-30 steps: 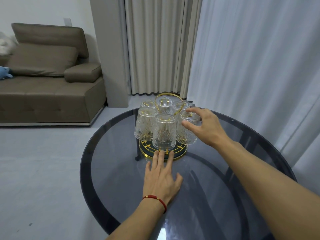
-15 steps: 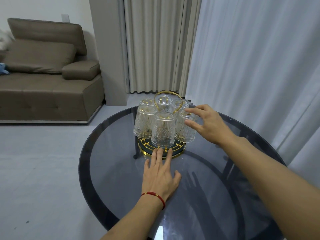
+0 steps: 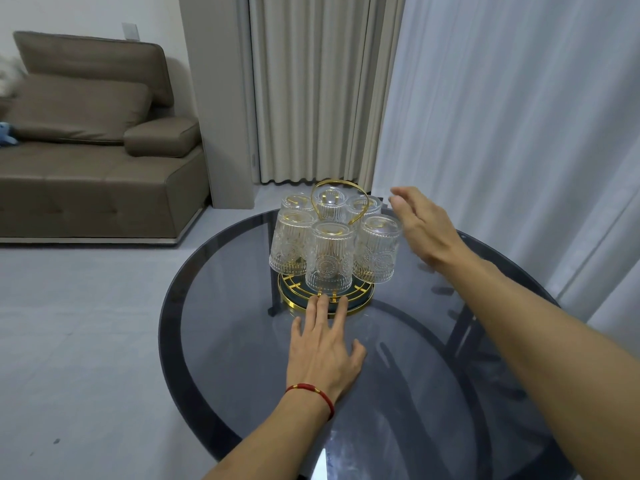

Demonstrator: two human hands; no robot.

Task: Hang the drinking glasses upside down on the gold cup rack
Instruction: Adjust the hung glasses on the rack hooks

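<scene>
No brand, label or writing can be read on anything here.

At ten o'clock, well away from the table, a brown sofa stands against the wall, with a small blue thing lying at its far left edge, too cut off to identify. Beige curtains hang at twelve o'clock and a sheer white curtain fills the one to three o'clock side.

The round smoked-glass table takes up the lower middle. At its twelve o'clock side stands the gold cup rack, a round dark base ringed and gridded in gold, with a gold loop handle rising at its centre. Six drinking glasses hang on it upside down, mouths toward the base: three in front, three behind, all clear ribbed glass with a round medallion pattern. All look empty.

The left hand, a red string bracelet at its wrist, lies flat on the table at six o'clock of the rack, fingers spread and holding nothing; the two longest fingertips touch the rack's gold rim.

The right hand is in the air at three o'clock of the rack, just beside the right front glass and apart from it, fingers loosely open and blurred, gripping nothing.
</scene>
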